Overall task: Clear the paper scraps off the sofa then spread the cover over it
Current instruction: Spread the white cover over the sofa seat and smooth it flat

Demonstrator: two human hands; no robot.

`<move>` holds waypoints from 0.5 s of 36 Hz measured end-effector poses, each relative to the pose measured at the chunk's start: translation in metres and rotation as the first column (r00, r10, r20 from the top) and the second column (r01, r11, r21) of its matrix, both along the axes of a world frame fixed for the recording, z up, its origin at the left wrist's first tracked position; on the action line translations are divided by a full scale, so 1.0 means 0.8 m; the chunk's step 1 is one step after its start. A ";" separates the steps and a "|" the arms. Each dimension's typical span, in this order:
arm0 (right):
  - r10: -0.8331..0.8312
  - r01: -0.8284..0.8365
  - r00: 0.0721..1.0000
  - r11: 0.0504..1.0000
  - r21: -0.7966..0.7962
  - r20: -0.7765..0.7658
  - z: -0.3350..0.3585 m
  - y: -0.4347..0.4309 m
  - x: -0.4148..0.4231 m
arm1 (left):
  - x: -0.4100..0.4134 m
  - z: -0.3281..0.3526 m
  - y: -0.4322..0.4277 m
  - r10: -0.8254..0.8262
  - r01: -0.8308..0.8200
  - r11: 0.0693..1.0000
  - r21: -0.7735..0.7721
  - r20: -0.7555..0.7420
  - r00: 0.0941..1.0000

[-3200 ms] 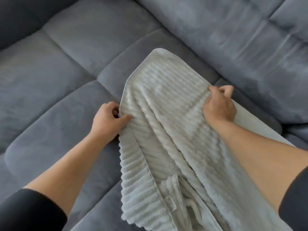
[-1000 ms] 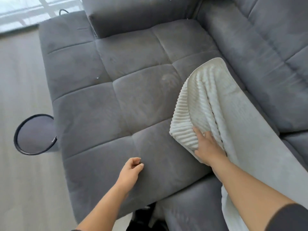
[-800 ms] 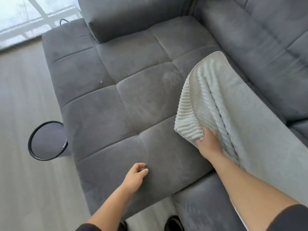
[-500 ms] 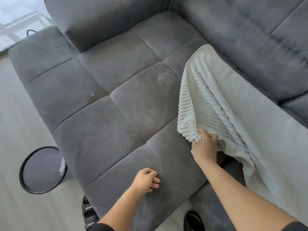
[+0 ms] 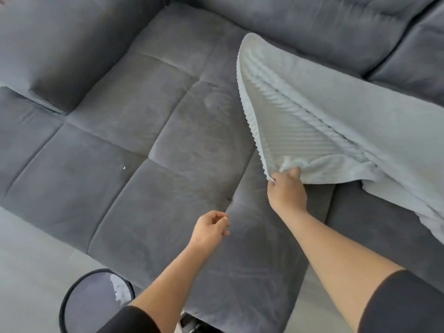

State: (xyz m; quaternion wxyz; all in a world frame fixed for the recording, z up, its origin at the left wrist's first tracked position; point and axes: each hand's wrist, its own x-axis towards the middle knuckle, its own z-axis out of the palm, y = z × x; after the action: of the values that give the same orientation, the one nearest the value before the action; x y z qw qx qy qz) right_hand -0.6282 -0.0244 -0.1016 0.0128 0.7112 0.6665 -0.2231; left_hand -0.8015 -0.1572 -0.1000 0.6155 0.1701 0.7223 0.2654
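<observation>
The person leans over a grey tufted sofa (image 5: 144,193), both forearms reaching out from dark sleeves. The right hand (image 5: 287,191) grips the cover (image 5: 341,109), a pale fabric ribbed on one face, its fingers curled round a bunched bit of the cover's near edge and holding that edge lifted above the seat. From the grip the cover stretches up and away to a rounded corner that lies on the seat near the backrest (image 5: 312,22), while the rest of it drapes over the right part of the sofa and runs off the right side of the view. The left hand (image 5: 210,230) hovers over the front seat cushion, apart from the cover, relaxed, with its fingers loosely curled and holding nothing. The left and middle seat cushions are uncovered, and a tiny white scrap (image 5: 124,167) sits on a seam between them. A bulky grey cushion (image 5: 48,56) rests at the far left of the seat. On the light floor (image 5: 26,239) just in front of the sofa stands a round black-rimmed bin (image 5: 63,306) with white paper (image 5: 118,288) inside it.
</observation>
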 end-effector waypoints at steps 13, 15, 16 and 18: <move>0.145 -0.154 0.988 0.958 0.242 0.056 -0.033 -0.027 -0.027 | 0.025 0.003 0.100 -0.086 0.085 0.995 0.058 0.003 0.996; 0.230 -0.222 0.971 0.970 0.100 -0.066 -0.045 -0.023 -0.036 | 0.028 -0.001 0.119 -0.088 0.085 0.995 0.052 0.065 0.994; 0.243 -0.243 0.957 0.970 0.020 -0.158 -0.046 -0.022 -0.042 | 0.028 -0.002 0.126 -0.088 0.085 0.996 0.036 0.084 0.993; 0.193 -0.213 0.945 0.976 -0.048 -0.265 -0.049 -0.019 -0.049 | 0.027 -0.008 0.138 -0.072 0.072 0.997 0.005 0.116 0.991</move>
State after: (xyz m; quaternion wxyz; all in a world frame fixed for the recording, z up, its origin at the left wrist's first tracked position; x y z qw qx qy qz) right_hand -0.6673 -0.0398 -0.1408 -0.0246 0.6025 0.7232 -0.3367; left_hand -0.7802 -0.0466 -0.1066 0.6654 0.1806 0.6788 0.2527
